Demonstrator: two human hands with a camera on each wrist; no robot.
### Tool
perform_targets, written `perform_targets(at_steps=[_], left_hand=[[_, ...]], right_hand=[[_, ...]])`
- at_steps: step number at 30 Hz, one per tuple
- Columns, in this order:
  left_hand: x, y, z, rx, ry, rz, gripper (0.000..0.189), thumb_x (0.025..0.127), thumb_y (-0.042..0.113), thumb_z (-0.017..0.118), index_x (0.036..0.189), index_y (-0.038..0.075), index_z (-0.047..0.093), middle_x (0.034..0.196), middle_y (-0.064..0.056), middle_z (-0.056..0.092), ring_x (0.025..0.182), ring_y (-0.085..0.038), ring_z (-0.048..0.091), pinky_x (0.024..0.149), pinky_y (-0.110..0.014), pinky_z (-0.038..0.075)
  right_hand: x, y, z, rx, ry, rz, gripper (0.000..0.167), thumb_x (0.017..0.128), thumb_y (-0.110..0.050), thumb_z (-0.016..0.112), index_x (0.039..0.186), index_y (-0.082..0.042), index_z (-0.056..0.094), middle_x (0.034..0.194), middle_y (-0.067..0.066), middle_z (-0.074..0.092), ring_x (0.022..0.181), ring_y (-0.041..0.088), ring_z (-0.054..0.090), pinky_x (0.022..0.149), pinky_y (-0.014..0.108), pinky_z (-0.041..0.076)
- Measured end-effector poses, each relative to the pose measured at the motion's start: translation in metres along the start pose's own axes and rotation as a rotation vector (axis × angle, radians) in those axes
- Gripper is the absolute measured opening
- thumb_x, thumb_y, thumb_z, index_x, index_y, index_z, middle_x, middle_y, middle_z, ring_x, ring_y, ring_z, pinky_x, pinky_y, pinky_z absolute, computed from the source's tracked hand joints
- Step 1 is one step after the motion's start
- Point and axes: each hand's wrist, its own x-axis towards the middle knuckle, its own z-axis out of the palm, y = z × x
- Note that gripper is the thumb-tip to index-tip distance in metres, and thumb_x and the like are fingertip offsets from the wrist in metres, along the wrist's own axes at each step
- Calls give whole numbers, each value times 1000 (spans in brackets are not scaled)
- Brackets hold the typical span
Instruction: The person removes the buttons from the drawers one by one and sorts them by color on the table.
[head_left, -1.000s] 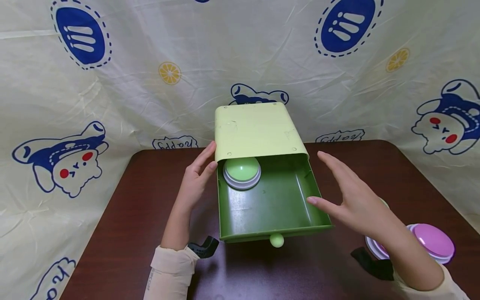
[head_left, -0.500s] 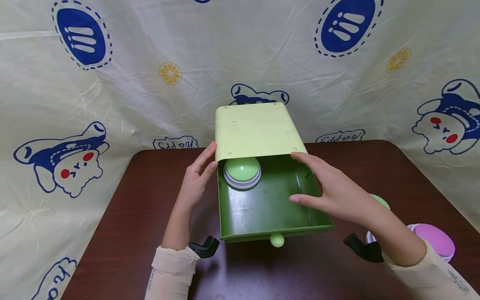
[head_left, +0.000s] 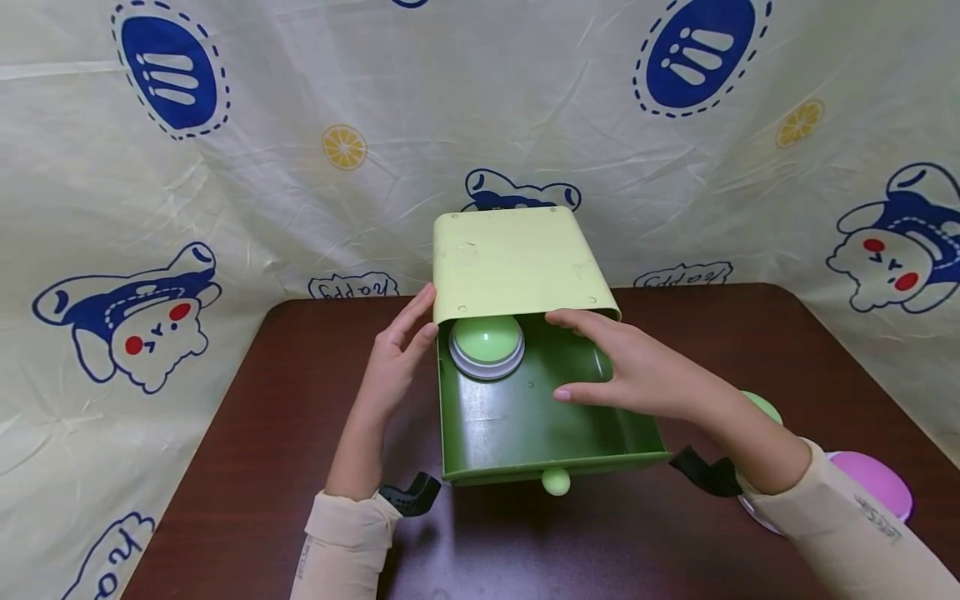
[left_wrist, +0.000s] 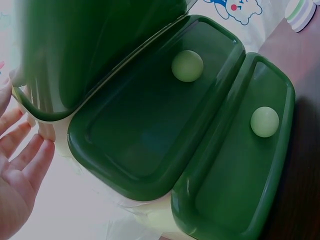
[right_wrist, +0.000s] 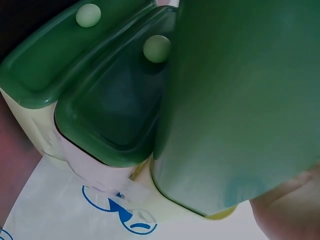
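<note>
A small pale-green drawer cabinet [head_left: 525,262] stands on the dark table, its green top drawer [head_left: 495,437] pulled well out. Inside, at the drawer's back left, sits a round push button [head_left: 486,343] with a green dome and white rim. My left hand [head_left: 392,367] lies along the cabinet's left side, fingertips against it near the front edge. Over the drawer's right part, my right hand [head_left: 645,367] reaches in with fingers and thumb spread apart and nothing between them, to the right of the button. In the right wrist view the drawer hides most of that hand [right_wrist: 290,207].
Below are two closed drawers, a middle one [left_wrist: 135,130] and a bottom one [left_wrist: 240,170], each with a round knob. To the right on the table lie a pink push button [head_left: 873,483] and a green one [head_left: 761,406], partly behind my right forearm. A printed curtain hangs behind.
My right hand has moved left, from beside the drawer's right wall to above its inside. My left hand stays at the cabinet's side, and the button in the drawer has not moved.
</note>
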Motion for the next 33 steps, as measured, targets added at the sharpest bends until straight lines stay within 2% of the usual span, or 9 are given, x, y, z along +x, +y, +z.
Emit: perform_targets(at_steps=[8, 16, 24, 33], left_hand=[[0, 0, 0, 4, -2, -5, 44, 91, 3, 51, 133, -1, 41, 139, -8, 36, 128, -9, 29, 104, -27, 22], [0, 0, 1, 7, 1, -12, 44, 91, 3, 51, 133, 0, 41, 139, -7, 36, 128, -8, 29, 104, -27, 22], [0, -1, 0, 3, 2, -3, 44, 91, 3, 51, 133, -1, 41, 139, -8, 36, 128, -8, 29, 104, -29, 22], [-1, -1, 0, -2, 0, -6, 44, 91, 3, 51, 133, -2, 41, 140, -8, 36, 128, -9, 29, 103, -27, 22]], right_hand=[[9, 2, 3, -12, -52, -22, 84, 75, -57, 60, 140, -14, 29, 139, 3, 36, 125, 21, 34, 98, 42, 31], [17, 5, 6, -14, -95, -37, 88, 75, -60, 59, 141, -10, 29, 141, 3, 32, 128, 19, 29, 100, 41, 29], [29, 7, 10, -11, -127, -65, 90, 75, -60, 58, 143, -13, 23, 143, 4, 27, 130, 18, 24, 101, 40, 27], [41, 11, 18, 8, -149, -50, 93, 74, -60, 59, 144, -14, 18, 145, 2, 24, 130, 18, 22, 102, 40, 26]])
